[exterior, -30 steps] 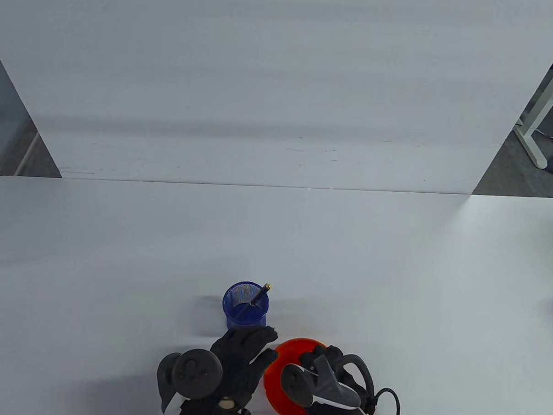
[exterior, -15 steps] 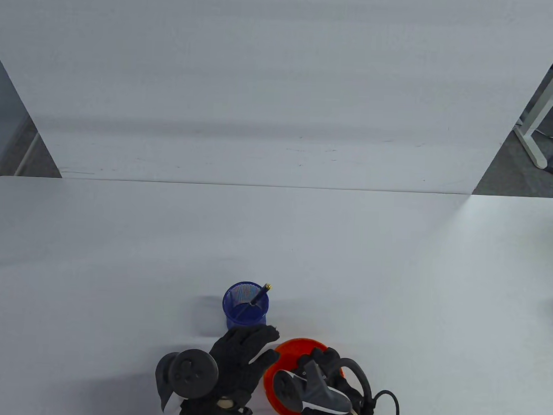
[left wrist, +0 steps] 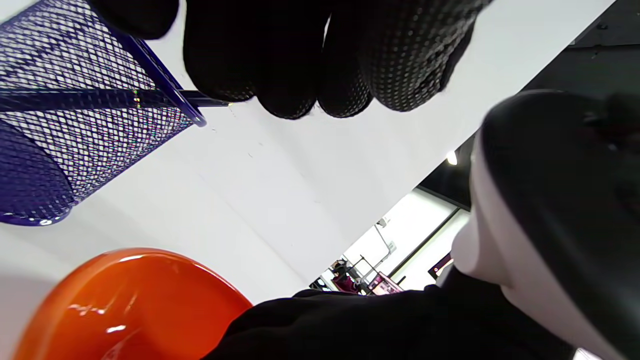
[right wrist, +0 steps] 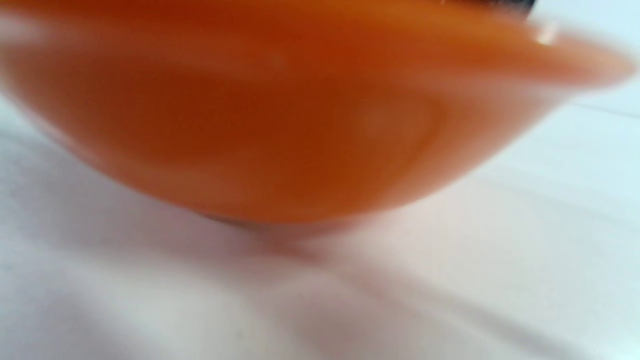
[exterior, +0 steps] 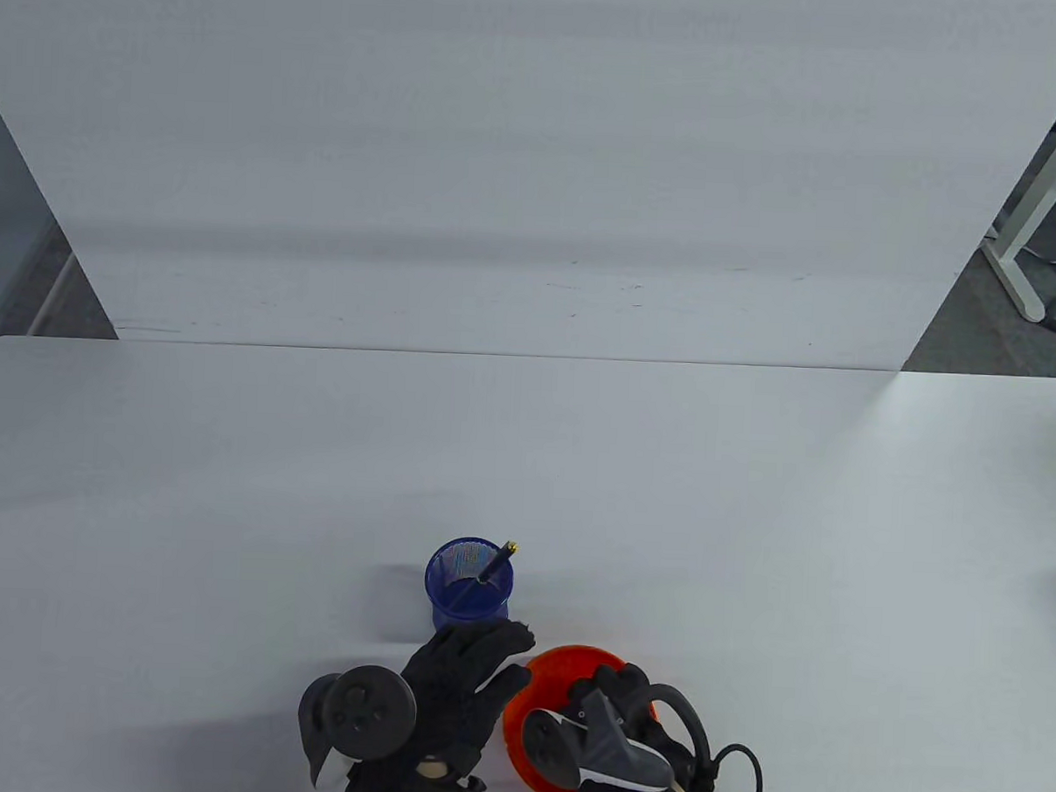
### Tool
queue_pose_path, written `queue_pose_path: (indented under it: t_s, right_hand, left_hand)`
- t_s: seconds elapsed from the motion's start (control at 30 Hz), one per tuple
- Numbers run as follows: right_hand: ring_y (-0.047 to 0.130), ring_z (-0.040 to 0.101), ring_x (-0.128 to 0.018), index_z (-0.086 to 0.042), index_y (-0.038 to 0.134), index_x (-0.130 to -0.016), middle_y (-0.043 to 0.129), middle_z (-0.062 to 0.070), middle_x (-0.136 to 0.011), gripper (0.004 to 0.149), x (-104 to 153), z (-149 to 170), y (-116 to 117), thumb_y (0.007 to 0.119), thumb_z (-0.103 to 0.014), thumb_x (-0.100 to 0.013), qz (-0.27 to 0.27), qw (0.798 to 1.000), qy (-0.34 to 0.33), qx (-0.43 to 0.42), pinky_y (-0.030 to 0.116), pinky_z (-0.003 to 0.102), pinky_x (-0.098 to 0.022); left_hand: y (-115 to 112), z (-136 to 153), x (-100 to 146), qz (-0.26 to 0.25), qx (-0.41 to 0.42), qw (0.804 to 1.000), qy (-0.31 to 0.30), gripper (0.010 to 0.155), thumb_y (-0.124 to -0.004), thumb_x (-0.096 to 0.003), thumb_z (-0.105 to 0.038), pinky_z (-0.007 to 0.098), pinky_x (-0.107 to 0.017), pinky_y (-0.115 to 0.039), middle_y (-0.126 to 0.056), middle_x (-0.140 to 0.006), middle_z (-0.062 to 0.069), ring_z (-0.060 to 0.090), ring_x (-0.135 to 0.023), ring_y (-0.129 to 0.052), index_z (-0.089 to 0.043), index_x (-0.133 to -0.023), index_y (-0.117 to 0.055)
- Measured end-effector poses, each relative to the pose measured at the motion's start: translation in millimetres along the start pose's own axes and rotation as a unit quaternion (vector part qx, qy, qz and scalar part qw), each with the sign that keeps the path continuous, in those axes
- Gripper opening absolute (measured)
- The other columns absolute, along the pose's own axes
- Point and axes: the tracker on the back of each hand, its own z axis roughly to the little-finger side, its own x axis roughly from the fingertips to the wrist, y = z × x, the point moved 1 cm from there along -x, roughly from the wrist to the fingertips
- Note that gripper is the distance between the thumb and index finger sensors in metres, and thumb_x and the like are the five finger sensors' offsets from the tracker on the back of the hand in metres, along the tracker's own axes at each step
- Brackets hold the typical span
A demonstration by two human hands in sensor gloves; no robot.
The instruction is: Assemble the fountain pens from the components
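Note:
A blue mesh pen cup (exterior: pixel 467 590) stands near the table's front edge, and a dark pen (exterior: pixel 495 566) with a gold end leans in it. In the left wrist view the cup (left wrist: pixel 60 145) and the pen (left wrist: pixel 75 99) are at the left. My left hand (exterior: pixel 501 650) lies flat with straight fingers between the cup and an orange bowl (exterior: pixel 560 662), thumb at the bowl's rim. My right hand (exterior: pixel 612 681) reaches over the bowl with fingers bent down into it. Its tracker hides what they touch. The right wrist view shows only the bowl's blurred side (right wrist: pixel 300 110).
A white panel (exterior: pixel 521 151) stands upright along the back of the table. In the left wrist view my gloved fingers (left wrist: pixel 300 60) hang over the bowl (left wrist: pixel 135 300), with the right hand's tracker (left wrist: pixel 560 190) close at the right.
My right hand has drawn back a little toward the front edge and its tracker has tilted left. The left hand, cup and pen have stayed put.

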Motion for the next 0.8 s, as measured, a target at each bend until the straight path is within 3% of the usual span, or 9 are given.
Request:
queue_pose_path:
  t_s: [0.27, 0.5, 0.63, 0.8]
  right_hand:
    - [0.081, 0.044, -0.067, -0.006, 0.089, -0.082, 0.091, 0.018, -0.076, 0.043, -1, 0, 2, 0.092, -0.032, -0.048, -0.023, 1.000, -0.017, -0.006, 0.053, 0.069, -0.065]
    - [0.079, 0.044, -0.068, -0.008, 0.087, -0.082, 0.089, 0.017, -0.076, 0.047, -2, 4, 2, 0.088, -0.039, -0.047, -0.021, 0.999, -0.019, -0.020, 0.051, 0.069, -0.067]
    - [0.078, 0.041, -0.069, -0.012, 0.080, -0.084, 0.086, 0.014, -0.079, 0.049, 10, 22, -18, 0.083, -0.044, -0.047, 0.036, 0.994, -0.019, -0.098, 0.051, 0.068, -0.067]
    - [0.084, 0.034, -0.060, -0.016, 0.074, -0.085, 0.086, 0.009, -0.075, 0.048, 35, 59, -33, 0.082, -0.045, -0.048, 0.121, 0.964, -0.042, -0.233, 0.060, 0.067, -0.062]
  left_hand:
    - [-1, 3, 0, -0.004, 0.016, 1.000, 0.008, 0.048, -0.080, -0.0597, -0.029, 0.076, -0.068, -0.050, -0.075, -0.104, 0.024, 0.054, -0.091, -0.074, -0.011, -0.104, -0.077]
    - [0, 5, 0, -0.007, 0.025, 1.000, 0.013, 0.048, -0.080, -0.0601, -0.029, 0.076, -0.068, -0.048, -0.073, -0.105, 0.025, 0.055, -0.091, -0.072, -0.011, -0.104, -0.076]
    - [0, 5, 0, -0.003, 0.028, 1.000, 0.010, 0.047, -0.079, -0.0602, -0.029, 0.076, -0.068, -0.049, -0.074, -0.104, 0.025, 0.055, -0.091, -0.073, -0.011, -0.103, -0.077]
    - [-2, 5, 0, 0.016, 0.037, 0.999, 0.008, 0.037, -0.079, -0.0603, -0.029, 0.077, -0.068, -0.049, -0.080, -0.099, 0.025, 0.054, -0.087, -0.078, -0.009, -0.090, -0.087]
